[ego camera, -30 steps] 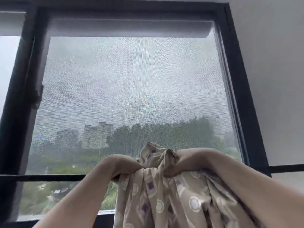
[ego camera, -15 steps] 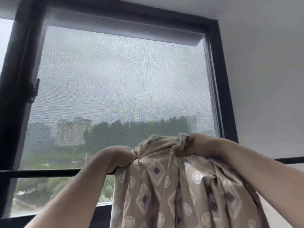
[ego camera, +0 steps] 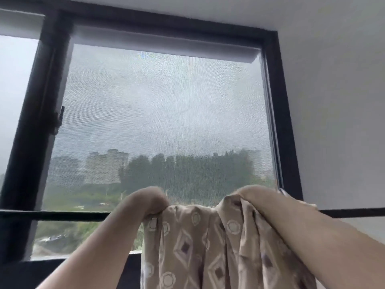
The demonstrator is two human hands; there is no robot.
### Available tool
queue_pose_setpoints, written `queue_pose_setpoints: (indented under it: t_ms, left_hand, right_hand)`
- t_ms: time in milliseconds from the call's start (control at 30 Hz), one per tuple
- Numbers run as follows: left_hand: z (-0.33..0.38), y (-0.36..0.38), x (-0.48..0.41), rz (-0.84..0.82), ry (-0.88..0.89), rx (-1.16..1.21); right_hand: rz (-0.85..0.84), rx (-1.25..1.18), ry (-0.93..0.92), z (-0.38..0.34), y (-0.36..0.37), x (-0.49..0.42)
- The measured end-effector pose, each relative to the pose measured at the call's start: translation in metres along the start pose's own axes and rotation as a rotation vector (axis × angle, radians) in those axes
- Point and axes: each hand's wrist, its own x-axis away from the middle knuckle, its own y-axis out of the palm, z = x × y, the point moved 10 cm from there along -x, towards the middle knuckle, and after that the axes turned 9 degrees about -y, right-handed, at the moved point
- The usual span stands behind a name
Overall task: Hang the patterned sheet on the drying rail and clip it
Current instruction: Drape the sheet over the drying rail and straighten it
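Note:
The patterned sheet (ego camera: pixel 200 247) is beige with white circles and dark diamonds, and it hangs down in folds at the lower middle. My left hand (ego camera: pixel 150 202) grips its top edge on the left. My right hand (ego camera: pixel 254 197) grips the top edge on the right, where the cloth is bunched. Both hands hold the edge about level with a thin black drying rail (ego camera: pixel 54 214) that runs across the view in front of the window. The rail shows again at the right (ego camera: pixel 354 212). Whether the sheet lies over the rail is hidden by the cloth. No clip is visible.
A black-framed window (ego camera: pixel 277 122) with a mesh screen (ego camera: pixel 162 122) fills the view behind the rail. A latch (ego camera: pixel 59 119) sits on the left frame. A white wall (ego camera: pixel 337 101) stands on the right.
My hands have moved apart, stretching the bunched top edge of the sheet flatter between them. The view has tilted so the rail and hands sit lower.

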Motion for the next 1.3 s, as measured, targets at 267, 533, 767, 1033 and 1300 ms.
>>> queue_pose_setpoints:
  t_ms: [267, 533, 767, 1033, 1300]
  left_hand:
    - [0.079, 0.022, 0.045, 0.075, 0.288, -0.037]
    - [0.060, 0.038, 0.022, -0.004, 0.121, 0.001]
    - [0.071, 0.047, 0.025, -0.065, 0.040, 0.121]
    - [0.072, 0.054, 0.017, -0.117, 0.059, 0.287]
    - [0.083, 0.061, 0.018, -0.079, -0.006, 0.244]
  right_hand:
    - [0.033, -0.260, -0.078, -0.048, -0.028, 0.042]
    - [0.431, -0.401, -0.204, 0.015, -0.089, 0.103]
    - [0.675, -0.238, 0.008, 0.123, -0.118, 0.147]
    - [0.863, -0.576, 0.037, 0.134, -0.096, 0.214]
    - [1.066, 0.095, -0.198, -0.030, -0.009, 0.263]
